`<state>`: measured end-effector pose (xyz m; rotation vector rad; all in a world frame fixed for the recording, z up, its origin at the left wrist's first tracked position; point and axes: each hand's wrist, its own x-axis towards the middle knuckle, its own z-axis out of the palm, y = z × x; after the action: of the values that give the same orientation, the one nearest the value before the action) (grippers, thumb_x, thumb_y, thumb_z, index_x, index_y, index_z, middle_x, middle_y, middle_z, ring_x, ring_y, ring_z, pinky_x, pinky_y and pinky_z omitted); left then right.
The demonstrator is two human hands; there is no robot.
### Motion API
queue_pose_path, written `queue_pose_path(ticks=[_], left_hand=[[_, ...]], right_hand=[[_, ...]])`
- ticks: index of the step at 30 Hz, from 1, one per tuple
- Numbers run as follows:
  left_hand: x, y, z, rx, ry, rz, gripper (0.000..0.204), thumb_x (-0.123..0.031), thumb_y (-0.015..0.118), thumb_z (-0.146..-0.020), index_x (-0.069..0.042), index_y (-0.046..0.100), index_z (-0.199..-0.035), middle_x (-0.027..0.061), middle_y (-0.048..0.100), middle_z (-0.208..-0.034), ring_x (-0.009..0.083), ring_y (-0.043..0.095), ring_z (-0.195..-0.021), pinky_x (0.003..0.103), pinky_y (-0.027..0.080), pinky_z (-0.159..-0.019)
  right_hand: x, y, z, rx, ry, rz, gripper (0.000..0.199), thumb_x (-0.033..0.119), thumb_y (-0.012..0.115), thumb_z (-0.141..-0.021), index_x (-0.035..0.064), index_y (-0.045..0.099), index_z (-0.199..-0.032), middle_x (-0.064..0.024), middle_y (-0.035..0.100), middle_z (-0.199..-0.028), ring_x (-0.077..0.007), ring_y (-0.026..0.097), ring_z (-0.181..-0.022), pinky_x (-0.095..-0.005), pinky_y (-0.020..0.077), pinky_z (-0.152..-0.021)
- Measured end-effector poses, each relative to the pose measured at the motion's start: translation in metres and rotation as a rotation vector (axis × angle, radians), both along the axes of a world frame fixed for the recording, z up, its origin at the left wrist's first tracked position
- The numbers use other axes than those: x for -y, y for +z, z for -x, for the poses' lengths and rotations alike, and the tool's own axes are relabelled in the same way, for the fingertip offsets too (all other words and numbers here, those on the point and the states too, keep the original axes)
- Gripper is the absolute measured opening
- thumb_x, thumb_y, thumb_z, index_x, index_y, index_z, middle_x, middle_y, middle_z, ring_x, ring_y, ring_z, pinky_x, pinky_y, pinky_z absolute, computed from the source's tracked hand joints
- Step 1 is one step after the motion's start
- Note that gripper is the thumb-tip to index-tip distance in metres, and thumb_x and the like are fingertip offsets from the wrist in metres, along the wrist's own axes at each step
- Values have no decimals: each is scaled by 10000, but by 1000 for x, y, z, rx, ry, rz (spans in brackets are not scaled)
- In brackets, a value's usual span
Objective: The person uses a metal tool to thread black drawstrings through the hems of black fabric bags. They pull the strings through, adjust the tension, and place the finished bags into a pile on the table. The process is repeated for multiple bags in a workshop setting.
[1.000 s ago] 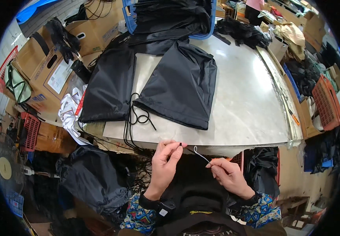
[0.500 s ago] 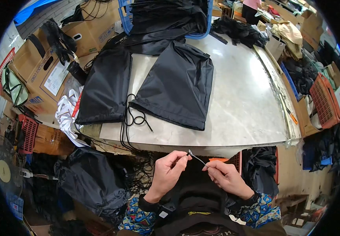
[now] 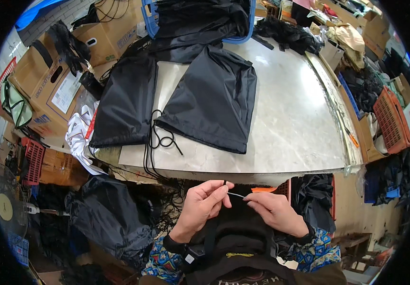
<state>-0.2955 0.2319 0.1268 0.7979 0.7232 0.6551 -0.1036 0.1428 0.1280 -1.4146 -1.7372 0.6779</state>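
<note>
In front of the table's near edge, my left hand (image 3: 205,205) is closed in a pinch, and a small black tip that looks like a cord end (image 3: 224,182) pokes up from its fingers. A thin grey wire-like strip (image 3: 236,194) spans the gap to my right hand (image 3: 277,212), whose fingers are pinched on its other end. What lies inside the fingertips is hidden. A black drawstring bag (image 3: 212,102) lies flat on the table (image 3: 295,114). Left of it is a second black bag (image 3: 125,102), with loose black cords (image 3: 166,141) between the two.
A blue basket (image 3: 252,21) heaped with black fabric stands at the table's far side. Cardboard boxes (image 3: 43,90) and a white cloth (image 3: 78,133) crowd the left. An orange object (image 3: 263,189) shows beyond my right hand. More black fabric (image 3: 112,218) hangs low at left.
The strip between my hands has turned from slanting to nearly level. My left fingers have curled further around the cord end, and my right hand has risen slightly.
</note>
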Motion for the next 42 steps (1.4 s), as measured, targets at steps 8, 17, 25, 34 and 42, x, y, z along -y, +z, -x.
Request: queue_pose_path(ticks=[8, 17, 25, 34, 42], left_hand=[[-13, -15, -29, 2, 122, 30, 106, -129, 572, -892, -26, 594, -884, -19, 489, -554, 23, 347, -408, 176, 225, -372], [27, -60, -83, -189, 67, -396, 227, -189, 603, -907, 7, 571, -1017, 57, 606, -797, 60, 533, -596, 209, 447, -557], [-59, -46, -107, 211, 299, 394, 197, -169, 640, -882, -97, 498, -766, -8, 487, -633, 59, 321, -415, 220, 218, -383], [-19, -21, -58, -69, 182, 77, 192, -202, 610, -910, -85, 539, -777, -5, 539, -615, 61, 495, -477, 193, 326, -376], [-11, -16, -50, 18, 232, 32, 135, -166, 595, -913, -38, 596, -870, 32, 612, -738, 101, 573, -587, 209, 427, -407]], right_hand=[[23, 23, -7, -293, -130, -182, 54, 39, 623, -841, -4, 650, -820, -101, 594, -764, -203, 559, -745, -303, 444, -660], [26, 49, -25, -1235, -244, -34, 178, 189, 461, -982, 49, 474, -871, -34, 472, -652, -65, 331, -465, -199, 270, -419], [1, 20, -23, -610, -418, 162, 112, 119, 579, -918, 17, 616, -943, 40, 514, -656, -14, 461, -598, -171, 349, -505], [-54, -38, 0, -57, -336, -228, 145, 14, 665, -758, -10, 607, -889, -127, 583, -750, -237, 606, -607, -309, 486, -538], [-56, -29, 8, -89, -355, -209, 103, 33, 631, -796, -8, 600, -886, -144, 582, -764, -286, 602, -622, -352, 477, -559]])
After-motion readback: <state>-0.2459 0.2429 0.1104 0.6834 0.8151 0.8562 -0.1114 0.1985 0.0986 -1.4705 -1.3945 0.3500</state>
